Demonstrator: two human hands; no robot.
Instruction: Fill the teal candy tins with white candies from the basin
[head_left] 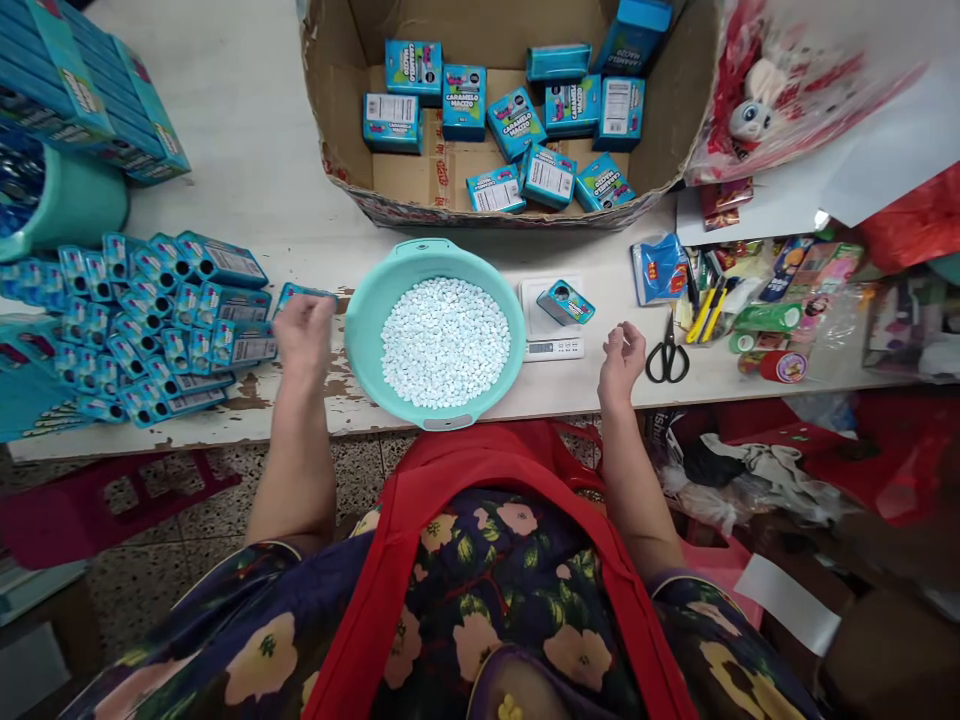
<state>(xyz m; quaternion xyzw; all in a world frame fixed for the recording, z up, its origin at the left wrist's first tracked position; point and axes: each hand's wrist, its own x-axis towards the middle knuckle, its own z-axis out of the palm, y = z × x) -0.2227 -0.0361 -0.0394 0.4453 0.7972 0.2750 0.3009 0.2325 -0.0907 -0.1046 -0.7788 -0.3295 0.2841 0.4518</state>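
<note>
My left hand [302,338] is closed and slightly blurred, just left of a turquoise basin [361,345] full of small white candies [446,342]. A blue candy box [306,291] shows just behind its fingers; whether they grip it is hidden. My right hand [622,362] has its fingers curled together, with nothing visible in them. It hovers between a white kitchen scale [555,349] and black scissors [667,362]. On the scale lies a blue box [566,303] with a round hole at one end.
Many blue boxes [172,320] are stacked on the left. A cardboard carton [352,190] at the back holds several more boxes. A turquoise bucket [82,190] stands far left. Yellow cutters [709,310], packets and a red-lidded tub [785,367] crowd the right. The table's front edge is close to me.
</note>
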